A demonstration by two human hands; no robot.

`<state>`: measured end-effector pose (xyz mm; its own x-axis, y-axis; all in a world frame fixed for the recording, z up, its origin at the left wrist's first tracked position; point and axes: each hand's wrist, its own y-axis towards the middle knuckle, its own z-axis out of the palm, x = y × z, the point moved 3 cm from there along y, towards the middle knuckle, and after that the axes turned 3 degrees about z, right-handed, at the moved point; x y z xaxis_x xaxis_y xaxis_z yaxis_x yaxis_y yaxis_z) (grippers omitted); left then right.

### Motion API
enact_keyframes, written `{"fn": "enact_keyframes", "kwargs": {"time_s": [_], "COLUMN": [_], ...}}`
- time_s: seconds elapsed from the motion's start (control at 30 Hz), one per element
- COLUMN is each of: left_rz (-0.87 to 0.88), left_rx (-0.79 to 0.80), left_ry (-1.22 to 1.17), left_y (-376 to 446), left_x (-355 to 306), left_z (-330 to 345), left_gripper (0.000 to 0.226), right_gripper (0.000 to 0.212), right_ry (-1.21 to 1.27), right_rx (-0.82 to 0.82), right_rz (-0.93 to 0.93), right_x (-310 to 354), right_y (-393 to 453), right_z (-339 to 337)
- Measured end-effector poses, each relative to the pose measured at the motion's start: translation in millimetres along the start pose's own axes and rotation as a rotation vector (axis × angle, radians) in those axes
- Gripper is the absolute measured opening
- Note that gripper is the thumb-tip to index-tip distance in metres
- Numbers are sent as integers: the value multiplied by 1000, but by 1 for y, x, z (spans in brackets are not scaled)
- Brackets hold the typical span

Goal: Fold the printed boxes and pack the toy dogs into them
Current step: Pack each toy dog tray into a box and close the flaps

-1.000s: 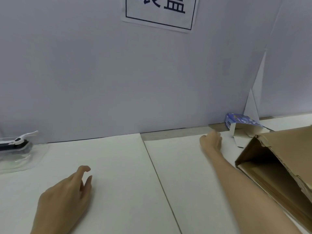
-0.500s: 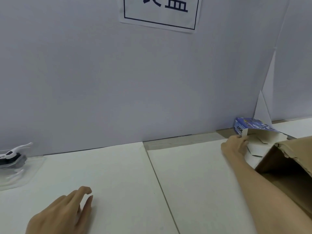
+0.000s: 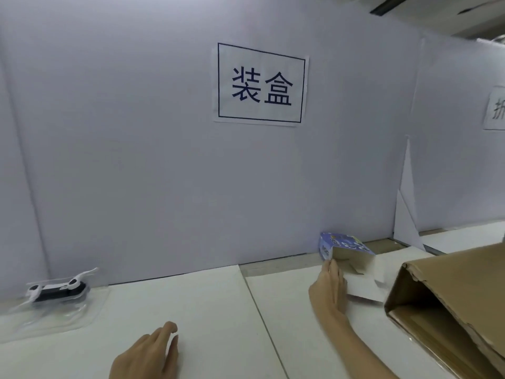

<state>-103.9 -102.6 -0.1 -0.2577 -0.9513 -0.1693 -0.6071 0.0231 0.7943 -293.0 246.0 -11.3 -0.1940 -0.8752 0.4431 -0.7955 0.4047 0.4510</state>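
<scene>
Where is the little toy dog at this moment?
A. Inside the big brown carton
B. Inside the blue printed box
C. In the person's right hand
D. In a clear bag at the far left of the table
D: the toy dog lies in its clear bag at the table's far left, away from both hands.
</scene>
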Motion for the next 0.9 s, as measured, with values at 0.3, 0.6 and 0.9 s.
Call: {"fn": "enact_keyframes", "kwargs": {"time_s": [0.3, 0.6, 0.9], "left_rz": [-39, -366, -747], "left_rx": [58, 189, 44], "left_ry": [-5, -91, -714], "left_y": [-3, -19, -13], "left_x": [-4, 24, 25], "left_z": [-9, 1, -1], "left_gripper": [6, 16, 15], "right_gripper": [39, 25, 20], "right_ry": [291, 813, 1228], "right_rx": [-268, -99, 147], "right_rz": [-361, -107, 114], "right_x": [76, 71, 66], "right_y": [-100, -108, -101], "right_z": [-71, -55, -57]}}
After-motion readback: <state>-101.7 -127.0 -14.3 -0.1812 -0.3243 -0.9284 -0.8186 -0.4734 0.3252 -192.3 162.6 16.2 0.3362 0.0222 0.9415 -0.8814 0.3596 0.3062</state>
